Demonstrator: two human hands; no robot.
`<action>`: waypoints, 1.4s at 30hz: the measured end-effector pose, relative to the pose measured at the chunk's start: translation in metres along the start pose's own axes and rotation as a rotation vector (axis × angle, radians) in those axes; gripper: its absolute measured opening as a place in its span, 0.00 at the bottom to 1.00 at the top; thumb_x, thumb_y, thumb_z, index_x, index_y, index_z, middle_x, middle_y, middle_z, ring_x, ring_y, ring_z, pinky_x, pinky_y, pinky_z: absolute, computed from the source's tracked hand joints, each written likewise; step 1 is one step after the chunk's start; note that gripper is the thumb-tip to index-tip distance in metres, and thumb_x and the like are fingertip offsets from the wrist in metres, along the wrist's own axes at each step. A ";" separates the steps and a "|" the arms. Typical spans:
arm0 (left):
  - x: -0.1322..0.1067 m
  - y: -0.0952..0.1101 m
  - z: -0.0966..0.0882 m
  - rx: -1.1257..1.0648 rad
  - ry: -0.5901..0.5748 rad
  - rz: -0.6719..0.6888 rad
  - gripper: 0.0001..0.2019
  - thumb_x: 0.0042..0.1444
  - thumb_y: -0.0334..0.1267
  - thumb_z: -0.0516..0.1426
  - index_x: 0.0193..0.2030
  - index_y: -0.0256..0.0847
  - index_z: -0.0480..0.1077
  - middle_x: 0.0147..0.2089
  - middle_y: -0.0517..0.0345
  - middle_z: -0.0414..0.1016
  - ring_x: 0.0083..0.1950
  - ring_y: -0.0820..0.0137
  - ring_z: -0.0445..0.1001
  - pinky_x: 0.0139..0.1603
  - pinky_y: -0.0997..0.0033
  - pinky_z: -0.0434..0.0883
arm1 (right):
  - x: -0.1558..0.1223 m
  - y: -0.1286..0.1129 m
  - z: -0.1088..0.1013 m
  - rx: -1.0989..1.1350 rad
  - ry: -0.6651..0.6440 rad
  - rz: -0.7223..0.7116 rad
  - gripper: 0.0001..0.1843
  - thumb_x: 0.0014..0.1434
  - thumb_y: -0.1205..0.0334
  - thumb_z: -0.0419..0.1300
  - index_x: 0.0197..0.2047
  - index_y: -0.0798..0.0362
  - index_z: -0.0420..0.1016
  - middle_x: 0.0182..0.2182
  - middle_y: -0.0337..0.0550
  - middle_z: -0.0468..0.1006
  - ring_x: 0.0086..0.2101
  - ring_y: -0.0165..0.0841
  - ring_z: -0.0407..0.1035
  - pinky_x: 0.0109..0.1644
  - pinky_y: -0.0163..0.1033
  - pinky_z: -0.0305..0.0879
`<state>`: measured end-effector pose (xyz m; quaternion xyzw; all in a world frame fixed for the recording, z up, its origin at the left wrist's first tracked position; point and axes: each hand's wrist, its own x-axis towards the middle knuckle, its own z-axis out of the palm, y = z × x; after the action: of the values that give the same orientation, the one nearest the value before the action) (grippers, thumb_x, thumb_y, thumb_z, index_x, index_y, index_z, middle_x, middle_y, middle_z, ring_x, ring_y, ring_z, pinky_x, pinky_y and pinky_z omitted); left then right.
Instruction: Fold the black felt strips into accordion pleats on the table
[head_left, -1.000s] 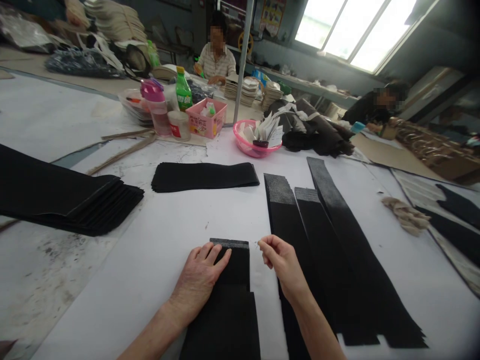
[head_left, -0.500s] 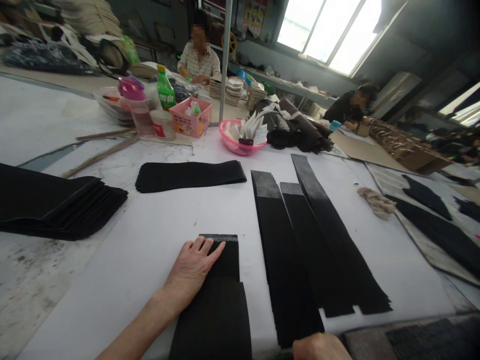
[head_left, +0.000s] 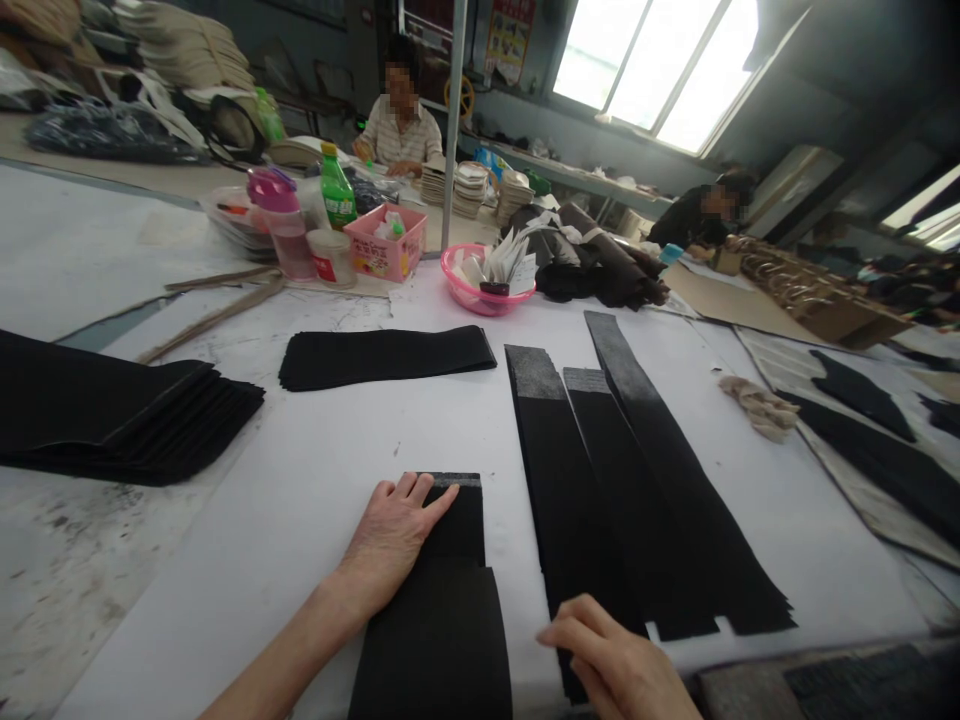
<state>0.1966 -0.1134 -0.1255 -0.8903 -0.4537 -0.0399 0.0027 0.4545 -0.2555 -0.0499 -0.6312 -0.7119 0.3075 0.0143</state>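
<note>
My left hand [head_left: 397, 530] lies with its fingers stretched out on a black strip [head_left: 454, 535], near a far end marked with a grey band. A wider black piece [head_left: 435, 640] covers the strip's near part and runs off the bottom edge. My right hand [head_left: 611, 655] hovers above the near end of a stack of black strips [head_left: 559, 480]; its fingers are bent and close together, and anything between them is too small to make out. Right of that stack lie another notched black stack [head_left: 622, 490] and a long black strip with a greyish end [head_left: 622, 360].
A folded black stack [head_left: 386, 357] lies behind my left hand, with a thicker black pile [head_left: 150, 410] at left. Farther back stand a pink basin [head_left: 487, 297], a pink box [head_left: 386, 245] and a green bottle [head_left: 337, 190]. A crumpled cloth [head_left: 757, 407] lies right. Two people sit beyond.
My right hand has come up from the bottom edge and slightly left, showing more of its fingers. My left hand stays on the black strip. The whole view has shifted slightly.
</note>
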 end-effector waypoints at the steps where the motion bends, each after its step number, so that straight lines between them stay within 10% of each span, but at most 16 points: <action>1: 0.000 0.000 0.001 0.002 0.000 0.001 0.25 0.61 0.26 0.50 0.63 0.55 0.60 0.50 0.53 0.67 0.51 0.63 0.65 0.46 0.62 0.64 | 0.010 -0.005 -0.001 0.003 0.057 -0.034 0.26 0.59 0.73 0.45 0.52 0.39 0.71 0.46 0.41 0.74 0.39 0.32 0.73 0.38 0.32 0.66; 12: 0.000 0.002 0.001 -0.025 -0.010 -0.022 0.23 0.62 0.30 0.52 0.62 0.55 0.60 0.50 0.55 0.68 0.51 0.62 0.66 0.46 0.61 0.65 | 0.134 -0.047 0.046 -0.227 0.353 -0.226 0.30 0.60 0.81 0.45 0.64 0.56 0.61 0.62 0.47 0.63 0.62 0.41 0.54 0.65 0.50 0.55; 27: -0.017 -0.011 0.022 -0.052 0.158 -0.010 0.21 0.59 0.24 0.51 0.59 0.37 0.66 0.56 0.47 0.69 0.58 0.59 0.66 0.57 0.59 0.65 | 0.143 -0.033 0.065 -0.352 0.510 -0.183 0.24 0.63 0.76 0.50 0.61 0.54 0.66 0.61 0.47 0.64 0.63 0.45 0.52 0.64 0.54 0.53; 42: -0.019 -0.021 0.020 -0.238 0.189 -0.011 0.13 0.62 0.28 0.51 0.51 0.39 0.69 0.51 0.52 0.72 0.53 0.61 0.68 0.54 0.58 0.67 | 0.181 -0.068 0.021 -0.223 0.396 -0.197 0.07 0.58 0.65 0.64 0.42 0.48 0.76 0.38 0.41 0.76 0.42 0.39 0.67 0.45 0.42 0.62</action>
<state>0.1700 -0.1153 -0.1471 -0.8741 -0.4482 -0.1770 -0.0604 0.3489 -0.1004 -0.1025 -0.6045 -0.7828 0.0943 0.1138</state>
